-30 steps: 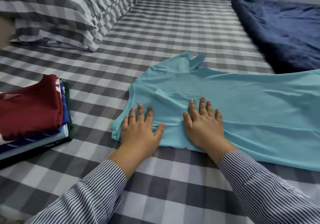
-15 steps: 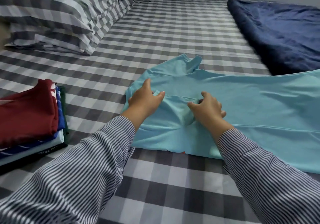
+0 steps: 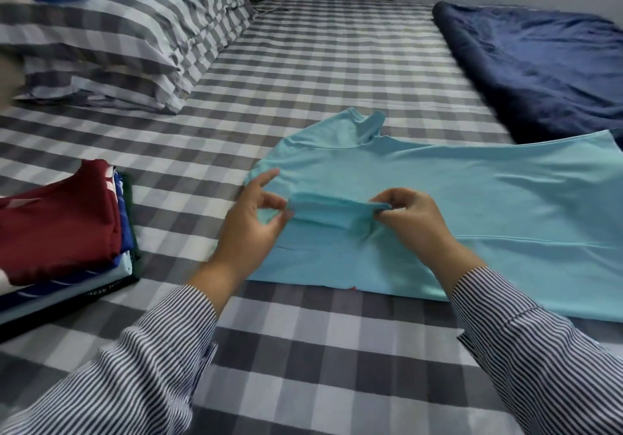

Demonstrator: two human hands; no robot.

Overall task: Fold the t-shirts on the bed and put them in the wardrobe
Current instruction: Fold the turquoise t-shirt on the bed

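Toward the near right of the bed [image 3: 320, 64], a light blue t-shirt [image 3: 488, 205] lies spread on the checked sheet, its far right side reaching the navy blanket [image 3: 539, 64]. Both hands pinch a small raised fold of it: the left hand [image 3: 253, 222] at one end, the right hand [image 3: 411, 215] at the other. A stack of folded t-shirts [image 3: 57, 232], dark red on top, sits at the near left edge. Striped pillows [image 3: 118, 47] lie at the far left corner.

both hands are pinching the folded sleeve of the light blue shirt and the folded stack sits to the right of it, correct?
Not quite: the head view shows the folded stack left of the light blue shirt. Both the left hand and right hand do pinch the sleeve.
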